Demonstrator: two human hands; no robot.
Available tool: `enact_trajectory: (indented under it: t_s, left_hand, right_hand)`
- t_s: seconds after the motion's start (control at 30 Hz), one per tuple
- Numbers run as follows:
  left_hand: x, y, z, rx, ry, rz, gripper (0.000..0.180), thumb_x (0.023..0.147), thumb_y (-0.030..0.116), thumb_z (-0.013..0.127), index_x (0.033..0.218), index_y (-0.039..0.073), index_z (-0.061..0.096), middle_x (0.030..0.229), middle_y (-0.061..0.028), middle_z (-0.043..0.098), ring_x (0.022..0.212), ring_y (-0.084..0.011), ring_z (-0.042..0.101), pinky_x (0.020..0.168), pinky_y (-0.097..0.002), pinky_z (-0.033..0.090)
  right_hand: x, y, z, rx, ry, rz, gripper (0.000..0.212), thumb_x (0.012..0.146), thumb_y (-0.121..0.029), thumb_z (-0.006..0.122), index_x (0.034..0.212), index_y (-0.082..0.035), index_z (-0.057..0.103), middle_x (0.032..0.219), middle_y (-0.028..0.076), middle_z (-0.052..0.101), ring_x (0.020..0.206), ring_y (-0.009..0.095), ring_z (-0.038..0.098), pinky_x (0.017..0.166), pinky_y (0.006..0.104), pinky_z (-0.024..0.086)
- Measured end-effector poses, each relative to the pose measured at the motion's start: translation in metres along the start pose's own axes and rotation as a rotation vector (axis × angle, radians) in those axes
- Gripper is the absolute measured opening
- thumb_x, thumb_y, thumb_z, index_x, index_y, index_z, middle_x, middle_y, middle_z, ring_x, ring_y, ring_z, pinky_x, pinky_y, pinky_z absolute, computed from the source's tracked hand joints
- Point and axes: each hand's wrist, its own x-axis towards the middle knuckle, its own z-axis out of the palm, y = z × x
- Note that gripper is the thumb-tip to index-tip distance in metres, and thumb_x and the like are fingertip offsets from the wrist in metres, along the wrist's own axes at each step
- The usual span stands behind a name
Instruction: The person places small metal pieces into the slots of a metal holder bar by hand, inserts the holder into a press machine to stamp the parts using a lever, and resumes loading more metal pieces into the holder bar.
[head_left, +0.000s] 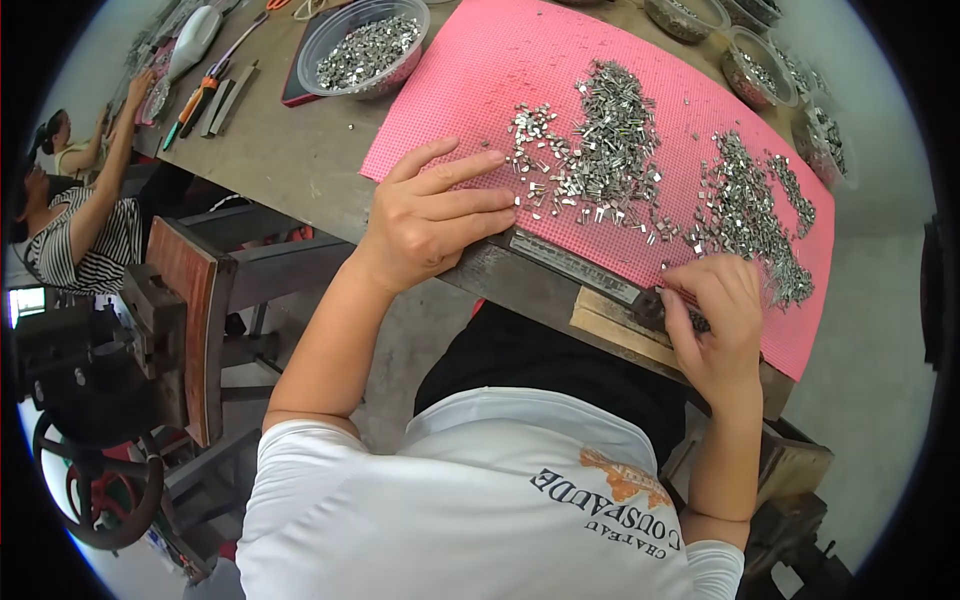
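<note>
Small silvery metal pieces lie in a heap [615, 130] and a looser patch [535, 135] on a pink textured mat [480, 60]. A second heap [745, 200] spreads to the right. Along the mat's near edge runs a long narrow metal bar [575, 262] with a pale strip on top. My left hand [425, 215] rests at the bar's left end, fingers stretched flat toward the loose pieces. At the bar's right end, my right hand [725, 310] has its fingers curled, thumb and forefinger close together. Whatever may be between those fingertips is too small to make out.
A clear plastic bowl [365, 50] full of metal pieces stands at the far left of the mat. More bowls [757, 68] line the far right. Pliers [205, 95] and flat metal strips lie on the left. Another person's arm [105, 180] reaches over the table's left side.
</note>
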Motion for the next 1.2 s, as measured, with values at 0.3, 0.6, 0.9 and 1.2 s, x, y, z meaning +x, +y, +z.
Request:
enact_trajectory:
  t_s: [0.3, 0.6, 0.9, 1.2]
  left_hand:
    - [-0.002, 0.001, 0.003, 0.067, 0.126, -0.120, 0.012, 0.073, 0.007, 0.074, 0.082, 0.014, 0.078, 0.090, 0.0020, 0.074, 0.106, -0.0238, 0.072, 0.096, -0.0437, 0.055]
    - [-0.003, -0.003, 0.005, -0.040, 0.184, -0.197, 0.018, 0.066, 0.004, 0.077, 0.082, 0.012, 0.076, 0.090, -0.0001, 0.073, 0.101, -0.0257, 0.070, 0.085, -0.0397, 0.055]
    - [-0.002, -0.006, -0.001, -0.222, 0.134, -0.196, 0.028, 0.067, 0.001, 0.074, 0.090, 0.014, 0.080, 0.102, -0.0018, 0.074, 0.106, -0.0288, 0.068, 0.090, -0.0400, 0.054]
    - [-0.004, -0.005, 0.003, -0.130, 0.104, -0.143, 0.026, 0.069, 0.004, 0.073, 0.091, 0.015, 0.081, 0.106, -0.0018, 0.075, 0.108, -0.0297, 0.067, 0.089, -0.0395, 0.054]
  right_hand:
    - [0.072, -0.015, 0.033, 0.059, -0.108, -0.192, 0.012, 0.082, -0.004, 0.076, 0.093, -0.006, 0.070, 0.089, 0.007, 0.064, 0.087, 0.027, 0.061, 0.080, 0.0391, 0.045]
    - [0.078, -0.024, 0.050, 0.033, -0.186, -0.182, 0.010, 0.084, -0.008, 0.076, 0.092, -0.007, 0.071, 0.090, 0.006, 0.064, 0.091, 0.026, 0.061, 0.083, 0.0388, 0.045]
    - [0.082, -0.037, 0.061, 0.017, -0.181, -0.169, 0.014, 0.082, -0.009, 0.077, 0.095, -0.006, 0.072, 0.093, 0.006, 0.065, 0.092, 0.027, 0.061, 0.084, 0.0398, 0.045]
    - [0.082, -0.038, 0.067, 0.027, -0.156, -0.150, 0.013, 0.082, -0.009, 0.078, 0.094, -0.007, 0.072, 0.093, 0.006, 0.065, 0.090, 0.027, 0.062, 0.084, 0.0399, 0.045]
